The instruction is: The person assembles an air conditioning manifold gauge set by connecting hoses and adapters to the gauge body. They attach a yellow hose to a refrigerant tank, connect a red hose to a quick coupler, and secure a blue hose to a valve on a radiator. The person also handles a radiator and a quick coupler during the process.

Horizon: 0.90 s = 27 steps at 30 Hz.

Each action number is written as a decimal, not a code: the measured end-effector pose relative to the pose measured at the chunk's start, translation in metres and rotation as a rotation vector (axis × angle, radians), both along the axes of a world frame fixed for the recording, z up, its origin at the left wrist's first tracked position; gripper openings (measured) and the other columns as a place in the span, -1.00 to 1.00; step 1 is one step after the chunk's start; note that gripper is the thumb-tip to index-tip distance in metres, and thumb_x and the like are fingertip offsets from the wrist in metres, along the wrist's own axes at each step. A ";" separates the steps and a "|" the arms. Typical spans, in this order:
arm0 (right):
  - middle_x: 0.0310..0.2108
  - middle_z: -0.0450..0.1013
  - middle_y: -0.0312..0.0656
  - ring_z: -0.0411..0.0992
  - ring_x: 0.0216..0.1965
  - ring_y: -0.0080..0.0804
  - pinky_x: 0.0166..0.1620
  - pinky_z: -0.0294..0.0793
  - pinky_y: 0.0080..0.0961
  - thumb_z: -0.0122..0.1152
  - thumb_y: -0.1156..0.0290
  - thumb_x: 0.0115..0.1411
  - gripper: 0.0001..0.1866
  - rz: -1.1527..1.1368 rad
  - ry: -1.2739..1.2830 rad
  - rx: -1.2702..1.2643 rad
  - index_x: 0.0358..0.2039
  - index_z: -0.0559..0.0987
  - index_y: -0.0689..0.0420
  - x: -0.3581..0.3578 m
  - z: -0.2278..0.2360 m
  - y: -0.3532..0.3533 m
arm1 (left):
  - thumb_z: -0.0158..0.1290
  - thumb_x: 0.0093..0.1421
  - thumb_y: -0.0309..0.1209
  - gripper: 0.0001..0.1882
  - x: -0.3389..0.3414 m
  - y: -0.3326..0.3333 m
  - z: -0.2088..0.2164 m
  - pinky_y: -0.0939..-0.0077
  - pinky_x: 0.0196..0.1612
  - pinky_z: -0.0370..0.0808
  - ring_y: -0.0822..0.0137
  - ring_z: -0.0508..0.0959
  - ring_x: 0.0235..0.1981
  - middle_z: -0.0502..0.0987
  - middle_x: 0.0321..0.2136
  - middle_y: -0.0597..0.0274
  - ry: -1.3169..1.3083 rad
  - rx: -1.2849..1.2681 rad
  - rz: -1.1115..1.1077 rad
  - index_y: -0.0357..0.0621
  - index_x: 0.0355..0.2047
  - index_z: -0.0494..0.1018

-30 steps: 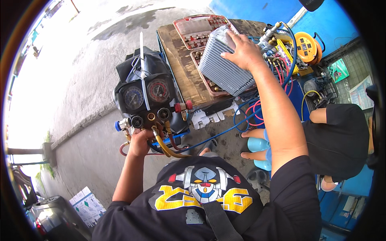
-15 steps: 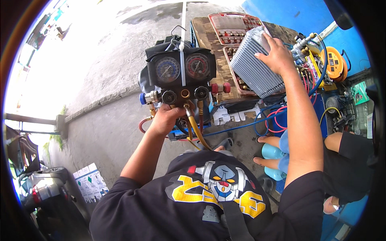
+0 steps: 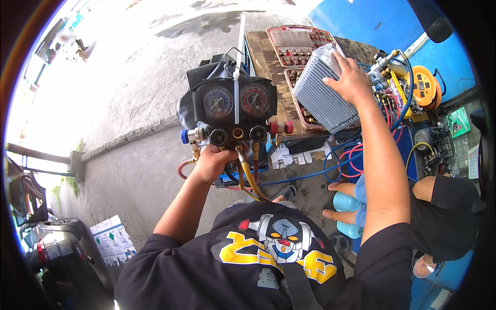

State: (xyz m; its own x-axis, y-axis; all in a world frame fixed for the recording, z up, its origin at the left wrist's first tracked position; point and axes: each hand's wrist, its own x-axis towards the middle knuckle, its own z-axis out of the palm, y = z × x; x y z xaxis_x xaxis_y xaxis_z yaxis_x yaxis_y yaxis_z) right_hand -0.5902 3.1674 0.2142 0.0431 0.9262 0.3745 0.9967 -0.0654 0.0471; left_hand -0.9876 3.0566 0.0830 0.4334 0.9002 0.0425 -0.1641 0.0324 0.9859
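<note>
My left hand [image 3: 211, 164] is closed around the underside of a manifold gauge set [image 3: 236, 129], where its hoses join. Its blue and red dials face up, and a white zip tie [image 3: 236, 98] runs between them. A yellow hose [image 3: 253, 183] hangs from the middle port. Over at the right, my right hand [image 3: 354, 82] grips the upper end of a silver finned evaporator coil [image 3: 319, 98], thumb on its face and fingertips partly hidden. The coil lies tilted over an open red fittings case [image 3: 302, 36] with several small metal fittings inside.
The case rests on a worn wooden board [image 3: 261, 49]. Blue and pink hoses [image 3: 351, 157] loop beneath my right arm, near an orange cable reel [image 3: 424, 85]. Another person's leg [image 3: 423, 188] is close at the right. A dark vehicle [image 3: 67, 258] stands at the lower left.
The whole view has shifted slightly, so the gauge set and case sit lower in the picture. Both hands keep their holds, and the coil stays over the case.
</note>
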 end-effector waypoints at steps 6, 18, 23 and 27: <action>0.37 0.21 -0.01 0.27 0.33 0.01 0.33 0.21 0.04 0.33 -0.16 0.09 -0.03 -0.003 0.023 -0.020 0.46 0.15 -0.25 0.000 0.002 0.002 | 0.05 0.13 -0.48 -0.68 -0.003 0.000 -0.003 0.43 -0.02 0.49 0.38 0.57 -0.15 0.62 -0.21 0.24 -0.035 0.001 -0.049 -0.26 -0.09 0.56; 0.37 0.21 -0.01 0.28 0.32 0.03 0.33 0.21 0.05 0.33 -0.17 0.09 -0.04 0.004 0.017 0.004 0.46 0.15 -0.24 0.002 -0.002 0.002 | 0.17 0.19 -0.34 -0.67 0.003 -0.006 -0.007 0.31 -0.11 0.57 0.27 0.64 -0.24 0.63 -0.26 0.12 -0.117 0.013 0.026 -0.30 -0.10 0.53; 0.36 0.22 0.00 0.28 0.32 0.04 0.33 0.22 0.04 0.34 -0.17 0.08 -0.04 0.028 0.030 0.020 0.45 0.18 -0.23 0.004 -0.004 0.006 | 0.14 0.18 -0.39 -0.67 0.001 -0.003 -0.012 0.30 -0.09 0.57 0.25 0.64 -0.23 0.63 -0.25 0.11 -0.105 0.035 0.008 -0.32 -0.08 0.52; 0.29 0.30 -0.01 0.32 0.27 0.06 0.26 0.31 0.02 0.36 -0.15 0.07 -0.03 0.079 0.001 0.111 0.44 0.17 -0.21 0.008 -0.011 0.009 | 0.12 0.18 -0.41 -0.65 -0.001 -0.002 -0.014 0.28 -0.05 0.56 0.22 0.64 -0.21 0.63 -0.24 0.09 -0.098 -0.030 0.013 -0.36 -0.06 0.52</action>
State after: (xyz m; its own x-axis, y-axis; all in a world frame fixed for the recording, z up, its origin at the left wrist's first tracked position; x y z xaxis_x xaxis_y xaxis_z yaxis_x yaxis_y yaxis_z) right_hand -0.5823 3.1765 0.2029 -0.0275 0.8795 0.4751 0.9991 0.0082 0.0427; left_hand -0.9889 3.0545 0.0691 0.4168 0.9072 0.0567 -0.2602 0.0592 0.9637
